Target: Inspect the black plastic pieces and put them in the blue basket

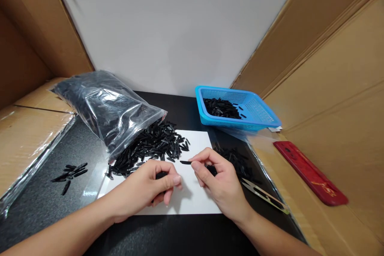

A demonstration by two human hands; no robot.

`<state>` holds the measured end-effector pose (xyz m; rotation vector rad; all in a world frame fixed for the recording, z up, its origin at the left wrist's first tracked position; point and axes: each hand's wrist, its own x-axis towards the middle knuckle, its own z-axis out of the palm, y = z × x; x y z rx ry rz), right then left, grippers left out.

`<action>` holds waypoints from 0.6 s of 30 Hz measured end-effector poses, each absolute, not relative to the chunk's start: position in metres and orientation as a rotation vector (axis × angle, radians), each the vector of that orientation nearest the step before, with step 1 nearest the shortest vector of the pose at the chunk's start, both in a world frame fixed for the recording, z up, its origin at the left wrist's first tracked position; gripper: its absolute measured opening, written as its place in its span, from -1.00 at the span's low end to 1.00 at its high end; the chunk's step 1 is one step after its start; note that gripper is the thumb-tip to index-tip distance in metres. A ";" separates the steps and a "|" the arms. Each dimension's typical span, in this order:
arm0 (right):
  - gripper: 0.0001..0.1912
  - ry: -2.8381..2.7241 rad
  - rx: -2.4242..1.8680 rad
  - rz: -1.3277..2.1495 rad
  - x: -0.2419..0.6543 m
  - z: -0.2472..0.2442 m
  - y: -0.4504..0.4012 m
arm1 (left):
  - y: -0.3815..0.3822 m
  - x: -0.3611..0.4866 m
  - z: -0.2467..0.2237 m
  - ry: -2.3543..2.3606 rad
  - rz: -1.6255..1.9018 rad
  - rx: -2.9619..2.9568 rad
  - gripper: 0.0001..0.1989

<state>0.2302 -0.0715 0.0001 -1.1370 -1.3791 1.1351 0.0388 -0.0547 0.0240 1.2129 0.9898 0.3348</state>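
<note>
Between the thumb and forefinger of my right hand (217, 178) is a thin black sliver (185, 162), held level and pointing left over a white sheet (192, 202). My left hand (156, 184) is curled closed just left of it, above the same sheet. Dark black pieces (161, 175) show inside its bent fingers; how many is hidden. Behind my left hand a heap of similar black slivers (150, 144) spreads over the back of the sheet. A second heap of black slivers (234, 160) lies beyond my right hand, partly covered by it.
A clear plastic bag (105, 104) full of dark pieces leans behind the heap. A blue basket (240, 124) holding black slivers stands back right. Thread snips (265, 196) and a red case (310, 172) lie right. Several slivers (70, 172) lie far left. Cardboard walls (330, 68) flank the table.
</note>
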 end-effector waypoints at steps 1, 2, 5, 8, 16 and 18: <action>-0.78 -1.373 -1.134 1.151 0.230 0.000 -0.072 | -0.055 0.039 0.024 1.000 0.330 1.212 -0.73; -0.77 -1.370 -1.135 1.160 0.230 -0.001 -0.072 | -0.055 0.039 0.024 1.011 0.325 1.214 -0.74; -0.74 -1.376 -1.152 1.159 0.230 -0.002 -0.072 | -0.055 0.039 0.024 1.014 0.305 1.211 -0.73; -0.74 -1.375 -1.149 1.161 0.230 -0.002 -0.072 | -0.055 0.039 0.023 1.004 0.337 1.183 -0.74; -0.74 -1.416 -1.137 1.229 0.227 -0.003 -0.075 | -0.056 0.042 0.026 1.035 0.550 1.210 -0.67; -0.73 -1.384 -1.114 1.311 0.225 -0.005 -0.076 | -0.057 0.043 0.026 1.010 0.577 1.200 -0.67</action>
